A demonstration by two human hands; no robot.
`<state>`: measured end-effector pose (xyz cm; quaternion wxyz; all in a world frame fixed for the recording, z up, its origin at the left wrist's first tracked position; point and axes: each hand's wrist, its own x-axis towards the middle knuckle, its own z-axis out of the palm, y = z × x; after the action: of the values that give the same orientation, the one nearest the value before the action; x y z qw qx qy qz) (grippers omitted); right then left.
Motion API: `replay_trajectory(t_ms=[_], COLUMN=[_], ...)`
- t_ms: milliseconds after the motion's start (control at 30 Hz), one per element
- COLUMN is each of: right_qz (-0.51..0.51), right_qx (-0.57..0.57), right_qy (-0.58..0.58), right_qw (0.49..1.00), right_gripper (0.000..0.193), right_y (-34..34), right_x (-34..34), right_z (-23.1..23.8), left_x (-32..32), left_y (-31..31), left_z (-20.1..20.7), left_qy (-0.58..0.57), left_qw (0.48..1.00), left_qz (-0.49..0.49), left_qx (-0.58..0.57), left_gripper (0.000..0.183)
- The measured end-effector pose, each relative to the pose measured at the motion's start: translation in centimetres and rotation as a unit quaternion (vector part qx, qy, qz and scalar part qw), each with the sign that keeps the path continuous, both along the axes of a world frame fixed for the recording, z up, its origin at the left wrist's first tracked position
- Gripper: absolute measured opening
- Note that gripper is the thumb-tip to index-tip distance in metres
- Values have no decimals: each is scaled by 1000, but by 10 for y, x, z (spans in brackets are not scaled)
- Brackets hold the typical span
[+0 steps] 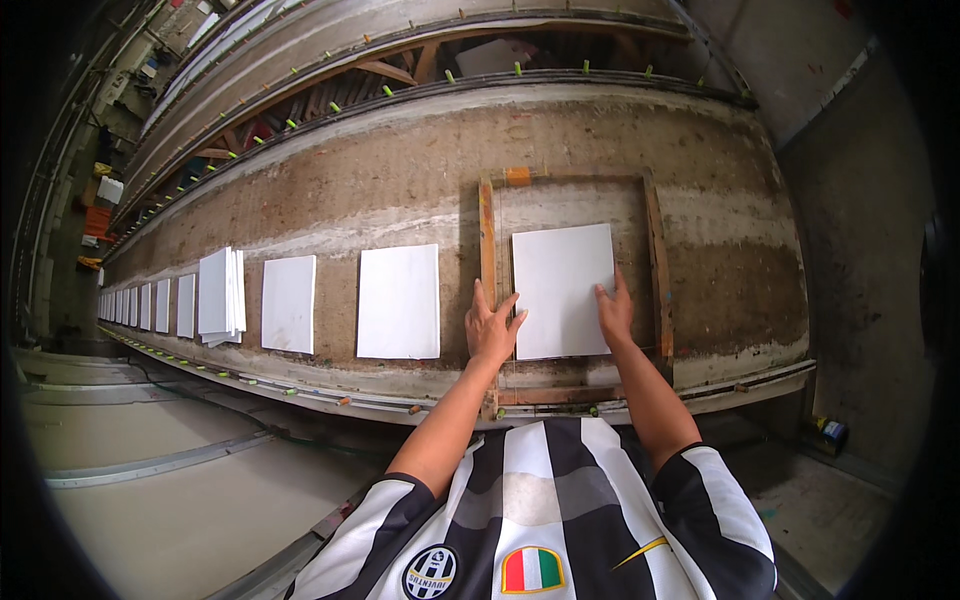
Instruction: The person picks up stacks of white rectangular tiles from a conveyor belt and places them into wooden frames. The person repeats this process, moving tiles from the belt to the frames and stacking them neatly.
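Note:
A white rectangular sheet [563, 290] lies inside the outline of a wooden frame [656, 270] on the long table. I cannot tell whether the frame carries a fine mesh. At the sheet's left edge is my left hand [490, 328], fingers spread, partly over the frame's left bar. My right hand [615, 308] rests along the sheet's right edge, its fingers stretched out and the thumb on the sheet's margin. Neither hand is wrapped round anything. To the left lies another white sheet [399, 302], apart from the frame.
Further left come a white sheet [289, 304], a fanned stack of white sheets [216, 295] and several more in a row. Green and orange pegs line the table's edges. A parallel table [330, 55] stands beyond; a small can [828, 432] sits low at right.

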<state>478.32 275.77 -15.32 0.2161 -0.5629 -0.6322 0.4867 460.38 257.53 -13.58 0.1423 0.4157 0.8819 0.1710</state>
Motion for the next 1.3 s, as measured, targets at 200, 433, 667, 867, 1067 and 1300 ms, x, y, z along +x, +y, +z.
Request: replay_trajectory(t_ms=[200, 433, 667, 867, 1067, 1300], right_qz=[30, 41, 37, 50, 65, 69], right_qx=[84, 130, 130, 150, 147, 152], right_qy=[-113, -239, -255, -261, -287, -284], right_qw=[990, 961, 957, 952, 944, 944], right_gripper=[63, 64, 63, 61, 60, 61], right_y=[-11, -22, -23, -23, -23, -23], right_x=[-2, -3, -4, -1, -4, -3], right_z=[4, 3, -1, -5, 0, -6], left_x=[0, 1, 1, 0, -1, -2], left_y=[1, 1, 2, 1, -1, -1], left_z=[2, 7, 8, 7, 4, 0], left_qy=[14, 2, 2, -3, -8, -2], left_qw=[1000, 999, 1000, 1000, 1000, 1000], left_qz=[-6, -4, -7, -10, -8, -6], left_qx=[-21, -33, -30, -25, -7, 19], left_gripper=[44, 45, 46, 47, 47, 44])
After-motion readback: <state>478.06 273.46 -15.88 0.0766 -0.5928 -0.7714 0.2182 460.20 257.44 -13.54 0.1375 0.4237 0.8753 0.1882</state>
